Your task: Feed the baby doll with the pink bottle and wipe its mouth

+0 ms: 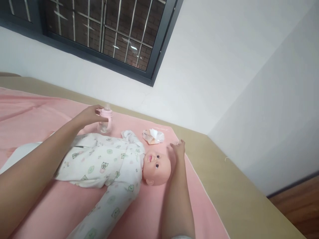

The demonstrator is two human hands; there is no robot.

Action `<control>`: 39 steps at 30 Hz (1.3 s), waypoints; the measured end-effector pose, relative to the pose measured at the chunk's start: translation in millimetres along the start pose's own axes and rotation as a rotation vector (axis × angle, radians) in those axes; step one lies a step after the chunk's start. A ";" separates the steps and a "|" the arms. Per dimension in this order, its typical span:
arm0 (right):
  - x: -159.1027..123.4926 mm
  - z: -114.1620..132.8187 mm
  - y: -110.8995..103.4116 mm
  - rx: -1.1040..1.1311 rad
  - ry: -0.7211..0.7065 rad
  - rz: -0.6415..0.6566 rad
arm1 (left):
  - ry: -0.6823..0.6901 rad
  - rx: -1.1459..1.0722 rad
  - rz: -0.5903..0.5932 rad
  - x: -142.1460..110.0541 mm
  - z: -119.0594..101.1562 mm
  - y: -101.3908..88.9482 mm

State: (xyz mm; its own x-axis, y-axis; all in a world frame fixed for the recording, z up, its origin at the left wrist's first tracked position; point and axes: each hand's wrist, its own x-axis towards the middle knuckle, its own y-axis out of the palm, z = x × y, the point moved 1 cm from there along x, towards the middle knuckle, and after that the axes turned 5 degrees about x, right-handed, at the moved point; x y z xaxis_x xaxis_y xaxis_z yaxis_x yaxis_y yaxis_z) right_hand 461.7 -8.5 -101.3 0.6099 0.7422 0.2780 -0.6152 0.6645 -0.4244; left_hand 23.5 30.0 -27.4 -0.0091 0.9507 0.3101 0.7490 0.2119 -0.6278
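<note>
A baby doll in a white printed outfit lies on its back on a pink cloth, its bald head toward the right. Beyond the doll's body, my left hand grips a baby bottle with a pink collar, pink handles and a clear teat. The bottle is upright on or just above the cloth; which one I cannot tell. My right hand is past the doll's head, fingers apart, holding nothing. Near it lies a small soft packet of tissues or wipes with a white sheet sticking out.
Under the cloth is a tan tabletop, its bare border running along the white wall. A dark-framed window with bars is above. Brown wooden flooring shows at the lower right, beyond the table's edge.
</note>
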 end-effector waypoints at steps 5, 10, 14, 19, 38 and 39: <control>-4.2 67.9 -29.6 0.239 -0.073 -0.082 | 0.057 -0.136 0.100 -19.9 -45.4 -2.2; -45.1 144.3 -49.0 0.618 -0.346 0.068 | 0.245 -0.170 0.133 -35.9 -80.7 8.1; -91.7 187.8 -44.6 0.721 -0.562 0.269 | 0.400 -0.128 0.152 -56.1 -101.8 13.4; -126.2 207.3 -23.5 0.721 -0.638 0.499 | 0.496 -0.035 0.189 -78.1 -119.1 8.0; -144.4 201.5 5.1 0.448 -0.624 0.678 | 0.383 -0.118 0.181 -74.7 -113.7 12.8; -145.1 201.2 6.6 0.444 -0.611 0.661 | 0.377 -0.112 0.172 -75.1 -114.2 12.5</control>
State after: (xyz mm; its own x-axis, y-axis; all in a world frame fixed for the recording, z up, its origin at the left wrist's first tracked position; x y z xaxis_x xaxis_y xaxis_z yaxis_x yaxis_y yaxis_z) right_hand 268.5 -94.2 29.0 -0.2062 0.8089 0.5506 -0.9444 -0.0172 -0.3284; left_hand 109.2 -64.7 23.0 0.3498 0.8163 0.4598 0.7856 0.0118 -0.6186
